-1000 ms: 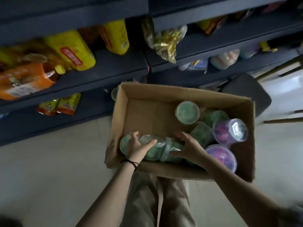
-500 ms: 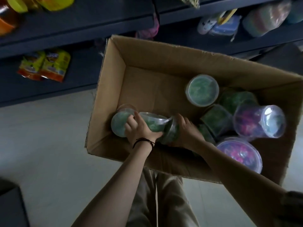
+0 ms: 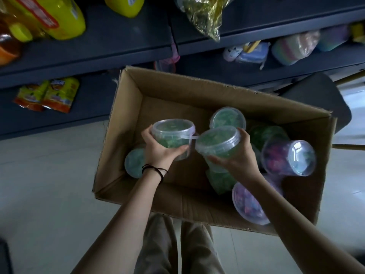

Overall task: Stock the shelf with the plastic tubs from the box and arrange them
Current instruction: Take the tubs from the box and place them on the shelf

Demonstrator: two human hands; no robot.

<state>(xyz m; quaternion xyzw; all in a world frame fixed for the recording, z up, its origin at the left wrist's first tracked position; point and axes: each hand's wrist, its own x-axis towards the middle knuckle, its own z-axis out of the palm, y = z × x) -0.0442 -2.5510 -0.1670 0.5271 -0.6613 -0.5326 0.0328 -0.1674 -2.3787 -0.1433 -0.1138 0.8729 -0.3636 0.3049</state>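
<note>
Risk of a drop: left hand [image 3: 158, 153] clamps one clear lidded plastic tub of green filling [image 3: 171, 133], right hand [image 3: 237, 159] clamps a second green-filled clear tub [image 3: 217, 143], both over the open brown cardboard box [image 3: 128, 107]. Walls look smooth, so a one-handed grip may slip. Thin white handle strap [image 3: 192, 137] between them may snag. Tubs nearly touch; lids on, second one tilted.

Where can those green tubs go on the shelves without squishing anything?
For the held green tubs, bare shelf lies between the yellow bottles and the gold bag. More lies right of the snack packets, up to the box. The right-hand shelf with pastel toys is crowded.
</note>
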